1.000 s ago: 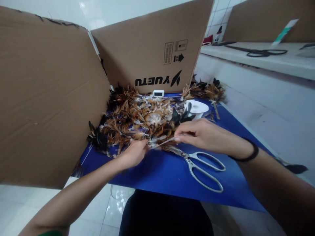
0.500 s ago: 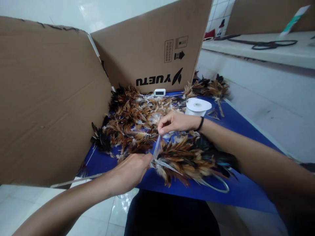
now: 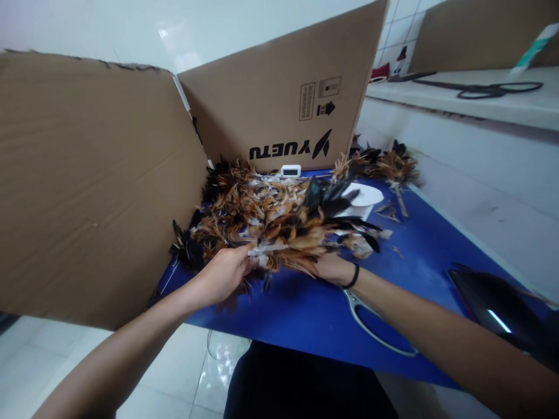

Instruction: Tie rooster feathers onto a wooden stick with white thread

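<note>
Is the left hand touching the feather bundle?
Touching. The head view shows the left hand closed around the taped end of the feather bundle, with no gap.

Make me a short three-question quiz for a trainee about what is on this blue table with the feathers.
1. True or false: the left hand grips the brown-and-black feather bundle at its white-wrapped end.
2. Where do the silver metal scissors lie?
A. on the blue table sheet, partly under the right forearm
B. on top of the brown cardboard screen
C. in the left hand
3. Fill in: the white tape roll is partly hidden behind black ____.

Key:
1. True.
2. A.
3. Feathers. They belong to the bundle, under whose far side the right hand rests.
</note>
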`<action>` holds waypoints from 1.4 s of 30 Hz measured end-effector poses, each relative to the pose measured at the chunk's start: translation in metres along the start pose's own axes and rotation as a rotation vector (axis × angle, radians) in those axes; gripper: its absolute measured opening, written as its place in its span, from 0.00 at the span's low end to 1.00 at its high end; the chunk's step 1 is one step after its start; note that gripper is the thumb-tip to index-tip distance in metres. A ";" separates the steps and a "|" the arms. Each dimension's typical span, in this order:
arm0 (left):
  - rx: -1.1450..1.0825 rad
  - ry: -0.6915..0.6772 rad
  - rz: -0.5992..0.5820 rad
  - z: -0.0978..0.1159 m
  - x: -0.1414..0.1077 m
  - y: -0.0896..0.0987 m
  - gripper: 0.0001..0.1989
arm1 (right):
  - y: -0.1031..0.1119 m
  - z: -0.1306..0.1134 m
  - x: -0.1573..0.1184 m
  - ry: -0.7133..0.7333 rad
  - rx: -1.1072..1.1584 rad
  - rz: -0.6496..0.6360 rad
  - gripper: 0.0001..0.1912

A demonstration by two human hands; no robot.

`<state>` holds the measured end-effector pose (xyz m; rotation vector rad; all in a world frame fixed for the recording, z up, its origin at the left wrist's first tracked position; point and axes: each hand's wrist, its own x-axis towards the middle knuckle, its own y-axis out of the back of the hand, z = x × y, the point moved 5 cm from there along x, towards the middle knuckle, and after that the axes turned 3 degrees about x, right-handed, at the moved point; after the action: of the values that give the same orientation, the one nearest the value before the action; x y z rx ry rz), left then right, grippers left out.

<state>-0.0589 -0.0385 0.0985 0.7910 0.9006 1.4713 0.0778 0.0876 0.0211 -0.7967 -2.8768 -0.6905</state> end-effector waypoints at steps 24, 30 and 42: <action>0.408 0.042 0.010 -0.019 0.040 -0.024 0.11 | -0.006 -0.112 -0.033 0.444 -1.185 0.224 0.11; 0.467 0.015 -0.061 0.002 0.029 -0.025 0.13 | 0.013 -0.128 -0.005 0.481 -1.141 0.057 0.11; 0.592 -0.129 -0.225 0.041 0.005 -0.023 0.12 | 0.038 -0.107 0.045 0.401 -0.664 -0.226 0.07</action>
<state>-0.0121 -0.0295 0.0974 1.1562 1.3017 0.9466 0.0537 0.0906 0.1411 -0.3061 -2.3831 -1.6606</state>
